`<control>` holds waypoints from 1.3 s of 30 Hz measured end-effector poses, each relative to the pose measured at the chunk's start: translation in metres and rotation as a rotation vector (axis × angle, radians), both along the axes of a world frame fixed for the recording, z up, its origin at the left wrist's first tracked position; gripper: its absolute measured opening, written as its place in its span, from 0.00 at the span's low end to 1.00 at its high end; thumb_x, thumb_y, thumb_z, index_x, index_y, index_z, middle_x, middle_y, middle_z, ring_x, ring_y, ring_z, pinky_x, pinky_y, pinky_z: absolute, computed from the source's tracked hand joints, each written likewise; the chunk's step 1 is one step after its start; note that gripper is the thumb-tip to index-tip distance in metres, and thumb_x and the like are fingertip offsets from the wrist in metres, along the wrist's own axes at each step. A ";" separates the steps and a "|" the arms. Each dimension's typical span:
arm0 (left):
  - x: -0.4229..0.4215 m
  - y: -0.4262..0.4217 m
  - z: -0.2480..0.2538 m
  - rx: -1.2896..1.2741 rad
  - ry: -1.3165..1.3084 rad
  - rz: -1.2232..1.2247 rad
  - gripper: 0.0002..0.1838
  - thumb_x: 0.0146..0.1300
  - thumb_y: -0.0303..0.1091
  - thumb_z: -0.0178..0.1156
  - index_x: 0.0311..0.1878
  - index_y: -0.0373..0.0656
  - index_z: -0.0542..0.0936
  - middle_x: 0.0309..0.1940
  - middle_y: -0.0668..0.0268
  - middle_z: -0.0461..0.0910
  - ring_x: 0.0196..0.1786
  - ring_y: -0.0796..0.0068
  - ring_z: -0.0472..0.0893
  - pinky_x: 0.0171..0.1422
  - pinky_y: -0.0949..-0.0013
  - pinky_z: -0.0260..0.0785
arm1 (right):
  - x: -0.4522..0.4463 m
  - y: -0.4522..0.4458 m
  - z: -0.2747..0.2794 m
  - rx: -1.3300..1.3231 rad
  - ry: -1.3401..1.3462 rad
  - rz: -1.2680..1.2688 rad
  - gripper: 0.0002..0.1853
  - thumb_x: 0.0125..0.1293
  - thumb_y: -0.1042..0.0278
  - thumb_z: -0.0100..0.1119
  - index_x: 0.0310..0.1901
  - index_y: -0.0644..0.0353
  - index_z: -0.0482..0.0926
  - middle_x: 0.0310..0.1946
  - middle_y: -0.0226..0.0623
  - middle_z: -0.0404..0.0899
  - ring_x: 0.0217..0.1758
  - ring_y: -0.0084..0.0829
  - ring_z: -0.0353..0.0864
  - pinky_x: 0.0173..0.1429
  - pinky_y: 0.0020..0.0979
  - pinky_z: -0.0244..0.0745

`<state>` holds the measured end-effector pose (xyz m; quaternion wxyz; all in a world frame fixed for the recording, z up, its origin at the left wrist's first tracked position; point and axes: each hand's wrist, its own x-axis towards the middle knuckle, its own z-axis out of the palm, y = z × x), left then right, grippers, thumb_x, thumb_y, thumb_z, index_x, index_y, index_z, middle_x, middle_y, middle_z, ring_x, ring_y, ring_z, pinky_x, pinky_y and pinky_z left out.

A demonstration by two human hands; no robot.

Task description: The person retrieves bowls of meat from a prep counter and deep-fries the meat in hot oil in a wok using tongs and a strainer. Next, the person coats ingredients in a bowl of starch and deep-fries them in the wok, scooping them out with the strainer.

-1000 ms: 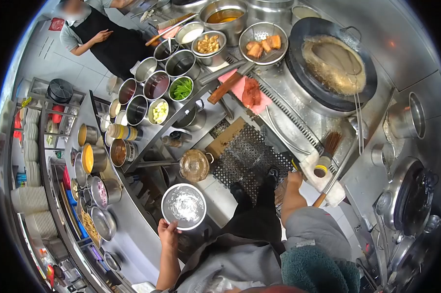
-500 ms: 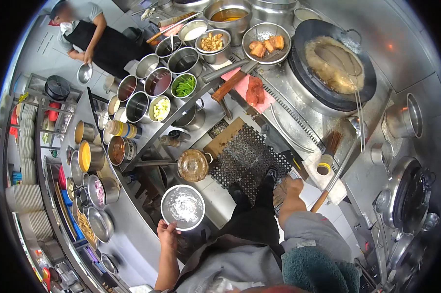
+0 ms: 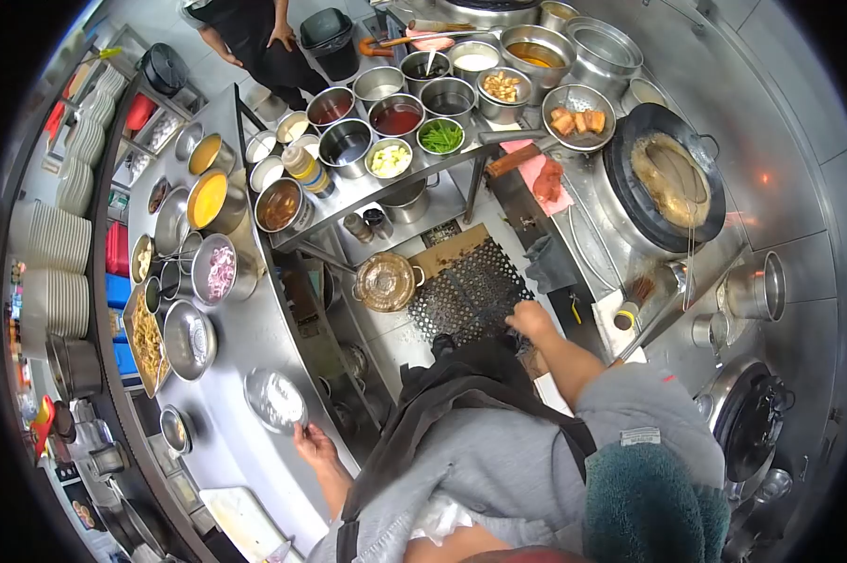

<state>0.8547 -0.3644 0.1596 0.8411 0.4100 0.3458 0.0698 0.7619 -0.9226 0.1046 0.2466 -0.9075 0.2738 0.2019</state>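
Observation:
My left hand point(image 3: 317, 448) pinches the rim of a metal bowl point(image 3: 276, 401), which holds white powder and is slightly blurred. The bowl is over the steel counter's front edge on the left; whether it touches the counter I cannot tell. My right hand point(image 3: 533, 322) hangs loosely curled above the floor mat point(image 3: 480, 286), with nothing visible in it. On the left counter, an unfilled metal bowl point(image 3: 190, 340) and a small bowl point(image 3: 175, 429) are nearest to the powder bowl. A white cutting board point(image 3: 242, 525) lies toward me.
To the right, a wok point(image 3: 663, 178) holds bubbling oil and a wire skimmer. A strainer point(image 3: 579, 117) with browned pieces rests beside it. Several ingredient pots, one with green vegetables point(image 3: 441, 137), fill the raised shelf. A lidded pot point(image 3: 386, 281) stands low. Another person point(image 3: 255, 42) stands at the back.
My left hand has carried the powder bowl left, from over the floor to the counter's edge. My view has turned left. The other person no longer shows a bowl in hand.

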 end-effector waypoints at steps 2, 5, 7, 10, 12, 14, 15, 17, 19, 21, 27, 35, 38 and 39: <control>-0.021 0.029 -0.015 -0.047 -0.019 0.047 0.11 0.65 0.29 0.56 0.46 0.31 0.72 0.41 0.58 0.78 0.41 0.68 0.80 0.37 0.76 0.78 | 0.012 -0.019 0.002 -0.054 -0.020 -0.002 0.20 0.53 0.52 0.60 0.32 0.66 0.83 0.34 0.53 0.81 0.43 0.48 0.81 0.53 0.42 0.74; -0.032 0.026 -0.017 0.014 -0.215 0.173 0.17 0.67 0.34 0.54 0.49 0.27 0.69 0.49 0.51 0.73 0.58 0.57 0.74 0.55 0.65 0.78 | 0.017 -0.039 0.014 -0.029 -0.026 -0.075 0.19 0.56 0.54 0.60 0.38 0.65 0.83 0.42 0.52 0.80 0.48 0.49 0.79 0.56 0.43 0.73; -0.015 -0.006 0.013 -0.069 -0.052 0.261 0.21 0.66 0.40 0.56 0.49 0.30 0.68 0.49 0.54 0.72 0.58 0.57 0.73 0.57 0.64 0.76 | 0.015 -0.048 -0.003 -0.087 -0.042 -0.004 0.19 0.56 0.54 0.61 0.36 0.66 0.83 0.41 0.52 0.80 0.49 0.49 0.79 0.56 0.43 0.73; 0.034 -0.055 0.011 0.089 0.044 -0.090 0.25 0.65 0.46 0.56 0.57 0.37 0.67 0.55 0.58 0.71 0.56 0.58 0.76 0.52 0.63 0.73 | 0.008 -0.043 0.014 -0.010 -0.039 0.018 0.21 0.58 0.52 0.58 0.34 0.67 0.82 0.37 0.54 0.81 0.45 0.51 0.80 0.55 0.43 0.72; 0.087 -0.139 0.034 0.253 0.028 -0.415 0.27 0.65 0.45 0.56 0.61 0.38 0.66 0.58 0.57 0.71 0.55 0.60 0.77 0.50 0.64 0.72 | 0.003 -0.040 0.025 0.066 -0.116 0.023 0.22 0.58 0.51 0.57 0.31 0.67 0.81 0.34 0.53 0.81 0.43 0.50 0.80 0.52 0.45 0.73; 0.137 -0.239 0.051 0.316 -0.029 -0.751 0.28 0.65 0.44 0.57 0.63 0.38 0.67 0.58 0.58 0.72 0.53 0.62 0.78 0.49 0.66 0.71 | 0.000 -0.042 0.042 0.198 -0.145 -0.115 0.19 0.57 0.52 0.60 0.27 0.64 0.80 0.30 0.52 0.80 0.38 0.50 0.80 0.45 0.45 0.73; 0.159 -0.293 0.057 0.336 -0.034 -0.866 0.27 0.65 0.43 0.57 0.62 0.37 0.68 0.56 0.59 0.74 0.52 0.65 0.78 0.47 0.66 0.70 | -0.001 -0.047 0.055 0.299 -0.141 -0.211 0.18 0.57 0.52 0.62 0.26 0.63 0.79 0.27 0.51 0.80 0.35 0.50 0.80 0.42 0.45 0.73; 0.204 -0.394 0.048 0.379 -0.051 -1.156 0.25 0.64 0.44 0.58 0.59 0.38 0.72 0.51 0.62 0.78 0.50 0.69 0.78 0.48 0.67 0.70 | -0.002 -0.065 0.063 0.318 -0.198 -0.233 0.18 0.57 0.53 0.63 0.26 0.63 0.78 0.25 0.49 0.79 0.32 0.49 0.79 0.39 0.44 0.72; 0.240 -0.493 0.033 0.439 -0.075 -1.443 0.27 0.63 0.50 0.58 0.55 0.36 0.74 0.50 0.60 0.78 0.51 0.69 0.78 0.51 0.67 0.69 | -0.004 -0.080 0.074 0.342 -0.252 -0.262 0.18 0.57 0.54 0.64 0.25 0.63 0.77 0.23 0.48 0.78 0.29 0.48 0.79 0.36 0.43 0.72; 0.265 -0.579 0.009 0.445 -0.050 -1.599 0.27 0.63 0.51 0.58 0.53 0.35 0.76 0.47 0.60 0.79 0.48 0.69 0.79 0.50 0.67 0.71 | -0.006 -0.099 0.091 0.337 -0.394 -0.370 0.19 0.58 0.53 0.63 0.25 0.64 0.77 0.18 0.44 0.76 0.22 0.39 0.77 0.30 0.39 0.69; 0.274 -0.693 0.016 0.082 0.275 -2.267 0.19 0.60 0.41 0.60 0.47 0.37 0.76 0.34 0.61 0.81 0.30 0.67 0.80 0.39 0.65 0.73 | -0.013 -0.133 0.109 0.363 -0.452 -0.518 0.18 0.58 0.55 0.64 0.25 0.65 0.76 0.16 0.41 0.74 0.20 0.35 0.74 0.27 0.35 0.68; 0.182 -0.693 0.105 -0.093 0.193 -1.860 0.10 0.55 0.21 0.58 0.41 0.36 0.72 0.27 0.60 0.77 0.24 0.69 0.78 0.28 0.68 0.72 | 0.017 -0.134 0.125 0.424 -0.476 -0.315 0.16 0.58 0.59 0.64 0.26 0.65 0.75 0.19 0.46 0.75 0.22 0.43 0.76 0.30 0.38 0.69; 0.169 -0.641 0.129 -0.117 0.184 -1.866 0.16 0.53 0.23 0.59 0.46 0.38 0.71 0.26 0.61 0.76 0.22 0.71 0.76 0.26 0.70 0.69 | 0.024 -0.123 0.138 0.417 -0.511 -0.263 0.16 0.58 0.59 0.64 0.25 0.65 0.75 0.19 0.46 0.75 0.23 0.43 0.76 0.30 0.38 0.69; 0.165 -0.619 0.136 -0.121 0.173 -1.852 0.16 0.53 0.23 0.59 0.46 0.38 0.71 0.26 0.61 0.76 0.22 0.71 0.76 0.26 0.70 0.69 | 0.024 -0.118 0.142 0.423 -0.521 -0.247 0.16 0.58 0.59 0.64 0.25 0.65 0.75 0.19 0.46 0.75 0.23 0.44 0.76 0.30 0.38 0.69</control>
